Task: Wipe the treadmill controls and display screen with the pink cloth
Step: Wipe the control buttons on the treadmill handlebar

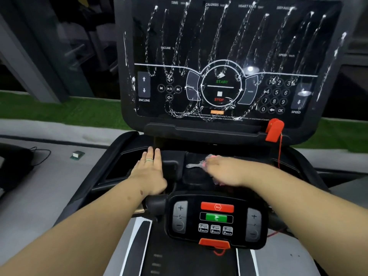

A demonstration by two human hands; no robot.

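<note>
Looking down at the console, I see my right hand [221, 170] blurred in the middle of the frame, over the dark tray [196, 177] below the display screen [227, 56]. Bits of the pink cloth [212, 157] show above and below the fingers, so the cloth sits under that hand; the blur keeps me from telling whether the fingers clench it or press it flat. My left hand [149, 172] lies left of centre, fingers straight and released, resting on the console ledge beside an empty-looking recess [123, 166].

I judge the cloth soft, light and limp. It should bunch easily, so I would gather a wad in the palm rather than pinch a corner. The screen is streaked with white foam lines from top to bottom, so it looks unwiped. The lower control panel [217, 220], with its red and green buttons, sits at bottom centre. A red safety clip [274, 129] hangs at the screen's lower right.
</note>
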